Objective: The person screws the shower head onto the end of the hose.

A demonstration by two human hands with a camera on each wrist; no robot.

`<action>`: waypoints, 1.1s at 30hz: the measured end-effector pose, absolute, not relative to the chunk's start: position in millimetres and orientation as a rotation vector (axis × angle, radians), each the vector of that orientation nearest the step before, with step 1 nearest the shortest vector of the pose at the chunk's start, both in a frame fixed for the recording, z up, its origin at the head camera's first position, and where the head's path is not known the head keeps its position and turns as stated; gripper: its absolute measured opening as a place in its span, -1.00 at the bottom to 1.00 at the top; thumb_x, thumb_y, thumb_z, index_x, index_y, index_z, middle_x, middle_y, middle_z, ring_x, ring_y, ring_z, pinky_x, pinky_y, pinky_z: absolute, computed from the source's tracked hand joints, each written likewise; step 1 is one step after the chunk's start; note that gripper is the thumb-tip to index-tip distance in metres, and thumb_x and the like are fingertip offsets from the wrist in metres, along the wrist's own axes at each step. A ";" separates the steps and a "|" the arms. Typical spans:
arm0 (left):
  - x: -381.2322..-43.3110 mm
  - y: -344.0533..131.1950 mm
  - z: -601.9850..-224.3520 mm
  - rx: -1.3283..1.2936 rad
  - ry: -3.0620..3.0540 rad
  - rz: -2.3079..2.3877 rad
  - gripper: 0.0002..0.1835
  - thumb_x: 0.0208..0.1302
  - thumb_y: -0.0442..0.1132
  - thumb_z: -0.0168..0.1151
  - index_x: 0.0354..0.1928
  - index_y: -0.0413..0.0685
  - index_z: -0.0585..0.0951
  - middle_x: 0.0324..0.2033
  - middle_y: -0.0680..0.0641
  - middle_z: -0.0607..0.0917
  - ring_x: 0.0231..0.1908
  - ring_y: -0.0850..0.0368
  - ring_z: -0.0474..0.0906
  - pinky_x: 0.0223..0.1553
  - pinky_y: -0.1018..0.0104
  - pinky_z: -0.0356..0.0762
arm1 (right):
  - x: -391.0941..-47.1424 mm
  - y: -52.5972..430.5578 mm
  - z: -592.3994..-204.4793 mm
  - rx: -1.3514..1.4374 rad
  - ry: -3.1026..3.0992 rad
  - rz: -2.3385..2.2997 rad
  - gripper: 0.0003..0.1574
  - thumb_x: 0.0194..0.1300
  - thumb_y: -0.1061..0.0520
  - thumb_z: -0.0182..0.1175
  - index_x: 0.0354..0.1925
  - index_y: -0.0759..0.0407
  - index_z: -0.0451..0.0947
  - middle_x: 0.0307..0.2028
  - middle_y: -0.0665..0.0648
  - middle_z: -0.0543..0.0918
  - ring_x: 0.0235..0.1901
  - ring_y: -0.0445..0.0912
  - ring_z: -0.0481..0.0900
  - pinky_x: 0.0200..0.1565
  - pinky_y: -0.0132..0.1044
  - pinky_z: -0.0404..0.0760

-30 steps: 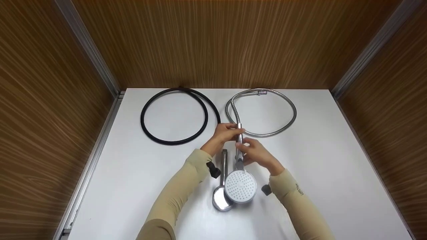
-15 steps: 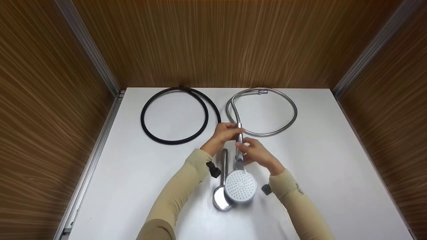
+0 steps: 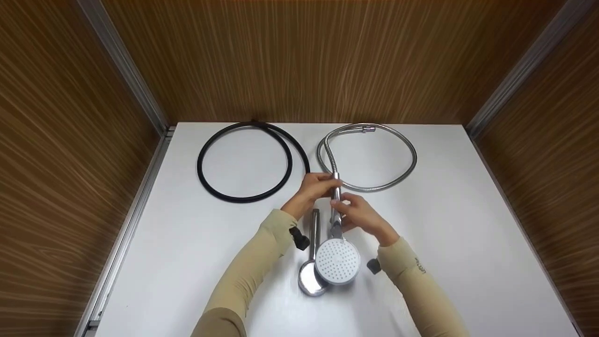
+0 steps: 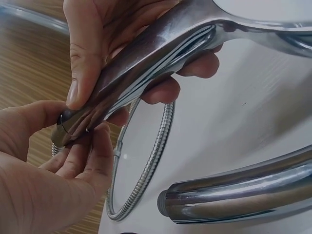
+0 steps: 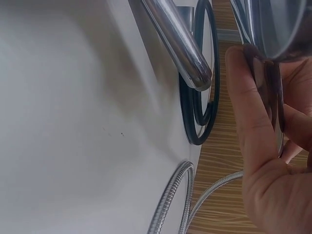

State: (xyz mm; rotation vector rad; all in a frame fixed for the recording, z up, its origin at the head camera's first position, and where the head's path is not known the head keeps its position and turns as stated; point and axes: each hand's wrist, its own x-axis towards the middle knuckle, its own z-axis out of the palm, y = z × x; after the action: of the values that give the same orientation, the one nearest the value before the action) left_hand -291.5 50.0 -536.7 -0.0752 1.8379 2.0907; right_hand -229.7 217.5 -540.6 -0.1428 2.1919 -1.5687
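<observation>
A chrome hand shower (image 3: pixel 338 261) with a round white spray face is held above the table, its handle pointing away from me. My left hand (image 3: pixel 314 189) pinches the end of the handle, where the metal connector (image 4: pixel 62 132) of the silver hose (image 3: pixel 413 159) meets it. Just nearer to me, my right hand (image 3: pixel 361 214) grips the handle (image 4: pixel 146 63) between thumb and fingers. Beneath, a second chrome hand shower (image 3: pixel 311 278) lies face down on the table, partly covered by the first. Its threaded handle end (image 4: pixel 164 202) is bare in the left wrist view.
A black hose (image 3: pixel 200 161) lies coiled at the back left of the white table (image 3: pixel 187 262). The silver hose loops at the back right, its free end fitting (image 3: pixel 368 129) near the back edge. Wood-grain panels (image 3: pixel 299 61) stand at the back and both sides.
</observation>
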 end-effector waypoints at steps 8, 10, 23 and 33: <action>-289.0 50.4 -537.7 -0.108 1.825 2.075 -0.57 0.24 -0.19 0.57 0.08 -0.27 0.75 -0.50 0.10 0.73 -0.46 0.27 0.71 -0.14 0.25 0.82 | -228.2 216.1 -539.7 -0.136 2.205 -1.548 -0.43 0.60 -0.13 0.14 0.24 0.30 0.43 -0.23 0.24 0.67 -0.42 0.00 0.80 -0.27 -0.09 0.84; -289.0 50.2 -537.7 -0.104 1.822 2.080 -0.57 0.23 -0.22 0.57 0.09 -0.30 0.74 -0.51 0.10 0.72 -0.47 0.28 0.70 -0.17 0.27 0.81 | -227.7 215.9 -539.5 -0.139 2.212 -1.540 -0.42 0.60 -0.14 0.13 0.24 0.30 0.42 -0.20 0.26 0.67 -0.41 0.00 0.80 -0.26 -0.09 0.84; -290.3 48.9 -537.8 -0.087 1.804 2.117 -0.72 0.22 -0.35 0.53 -0.07 -0.33 0.76 -0.48 0.10 0.72 -0.46 0.26 0.70 -0.13 0.25 0.80 | -229.5 216.0 -538.7 -0.135 2.177 -1.566 -0.42 0.62 -0.10 0.12 0.24 0.36 0.40 -0.30 0.19 0.64 -0.46 -0.04 0.79 -0.32 -0.15 0.84; -291.5 50.9 -538.4 -0.111 1.817 2.111 -0.71 0.18 -0.35 0.56 -0.07 -0.33 0.77 -0.49 0.10 0.73 -0.46 0.27 0.71 -0.11 0.24 0.81 | -231.3 219.0 -541.2 -0.157 2.188 -1.558 -0.46 0.62 -0.08 0.11 0.22 0.35 0.41 -0.28 0.19 0.63 -0.45 -0.05 0.78 -0.32 -0.15 0.83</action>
State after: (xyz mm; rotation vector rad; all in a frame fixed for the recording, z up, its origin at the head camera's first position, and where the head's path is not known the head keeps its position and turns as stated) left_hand -291.5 50.9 -538.4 -0.1108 1.8165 2.1113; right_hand -231.3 219.0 -541.2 -0.1569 2.1883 -1.5581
